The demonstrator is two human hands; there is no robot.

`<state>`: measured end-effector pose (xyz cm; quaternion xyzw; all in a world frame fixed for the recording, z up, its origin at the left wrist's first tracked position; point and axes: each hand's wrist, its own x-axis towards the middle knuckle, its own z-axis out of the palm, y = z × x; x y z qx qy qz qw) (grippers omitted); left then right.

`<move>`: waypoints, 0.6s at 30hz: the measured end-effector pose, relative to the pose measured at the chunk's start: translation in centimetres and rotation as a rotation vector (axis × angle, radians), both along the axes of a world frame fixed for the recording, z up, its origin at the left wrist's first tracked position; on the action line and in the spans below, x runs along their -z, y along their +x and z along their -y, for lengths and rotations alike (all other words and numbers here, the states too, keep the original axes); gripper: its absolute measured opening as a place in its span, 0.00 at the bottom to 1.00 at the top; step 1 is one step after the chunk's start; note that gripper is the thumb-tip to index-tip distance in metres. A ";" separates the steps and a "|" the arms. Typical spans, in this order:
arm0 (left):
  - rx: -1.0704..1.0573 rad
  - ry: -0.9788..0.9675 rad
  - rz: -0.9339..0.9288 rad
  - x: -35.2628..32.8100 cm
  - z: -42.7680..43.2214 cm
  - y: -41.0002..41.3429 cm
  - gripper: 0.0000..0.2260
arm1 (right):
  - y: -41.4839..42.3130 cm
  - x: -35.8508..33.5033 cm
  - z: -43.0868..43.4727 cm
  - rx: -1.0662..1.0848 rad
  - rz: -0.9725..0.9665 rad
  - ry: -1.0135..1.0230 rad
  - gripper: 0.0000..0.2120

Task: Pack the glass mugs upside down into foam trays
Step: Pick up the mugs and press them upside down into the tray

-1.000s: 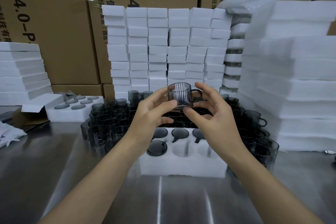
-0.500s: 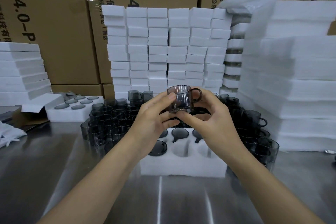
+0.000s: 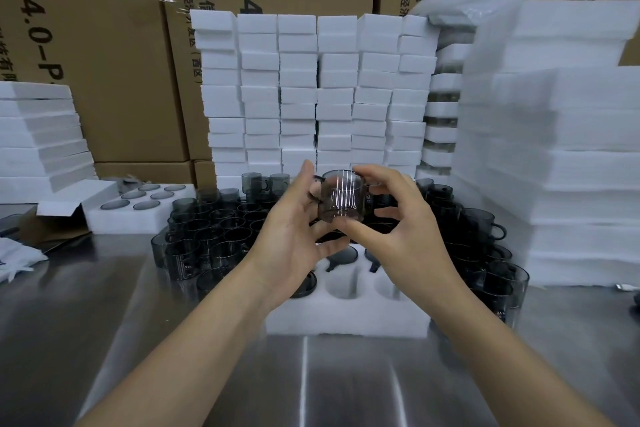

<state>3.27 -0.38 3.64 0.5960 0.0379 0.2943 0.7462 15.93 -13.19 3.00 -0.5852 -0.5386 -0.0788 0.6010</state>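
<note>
Nearest us the steel surface (image 3: 104, 340) runs under both forearms, and on it, just ahead, sits the foam tray (image 3: 346, 322). Its front pockets at the middle and right show white and open, while the front-left pocket and the back row carry packed mugs (image 3: 341, 255), dark bases turned upward. Above the tray, clear of it, we hold one glass mug (image 3: 341, 196) in the air between our hands. The left hand (image 3: 294, 239) cups it from the handle side, thumb raised beside the handle and fingers curled in beneath. The right hand (image 3: 405, 236) pinches it, thumb under the lower edge and index finger arched over the top rim. We cannot tell for sure which end of the mug faces up. Behind the tray and to either side stand the loose mugs (image 3: 207, 229), crowded together on the surface, with a second cluster reaching round on the right. Farther left lies a second tray (image 3: 138, 208) with grey rounds showing in its pockets. Beyond the mugs rises a wall of stacked foam blocks (image 3: 311, 90), flanked by tall piles of foam sheets (image 3: 571, 149) on the right and a lower pile on the left. Behind everything stand printed cardboard boxes (image 3: 104, 45).
</note>
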 end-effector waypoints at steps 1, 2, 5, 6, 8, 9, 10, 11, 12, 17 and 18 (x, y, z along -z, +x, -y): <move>-0.016 0.036 -0.005 0.0 0.1 0.0 0.29 | 0.0 0.1 0.0 -0.001 0.002 0.000 0.28; -0.024 0.054 -0.007 -0.1 0.2 0.0 0.27 | 0.0 0.0 -0.1 0.001 -0.003 0.002 0.27; -0.007 -0.018 0.014 -0.2 0.4 0.0 0.29 | 0.0 -0.1 -0.1 0.005 -0.042 0.000 0.25; 0.024 -0.066 0.032 -0.2 0.4 0.0 0.29 | -0.1 0.0 -0.1 -0.007 -0.057 -0.005 0.24; 0.112 -0.164 0.060 -0.3 0.2 -0.1 0.28 | -0.2 0.0 -0.1 -0.043 -0.085 -0.015 0.24; 0.158 -0.197 0.066 -0.3 0.2 -0.2 0.28 | -0.3 0.1 -0.1 -0.058 -0.092 -0.014 0.23; 0.191 -0.215 0.065 -0.3 0.1 -0.3 0.27 | -0.4 0.1 -0.1 -0.063 -0.087 -0.004 0.23; 0.200 -0.217 0.061 -0.3 0.1 -0.2 0.26 | -0.4 0.1 0.0 -0.055 -0.071 0.008 0.23; 0.177 -0.201 0.057 -0.2 0.0 -0.2 0.25 | -0.3 0.1 0.0 -0.035 -0.046 0.021 0.24; -0.165 0.070 -0.016 -0.1 0.3 0.2 0.15 | 0.4 0.1 0.1 0.128 0.124 0.024 0.29; -0.209 0.131 -0.047 -0.2 0.3 0.2 0.14 | 0.5 0.1 0.1 0.145 0.145 0.018 0.29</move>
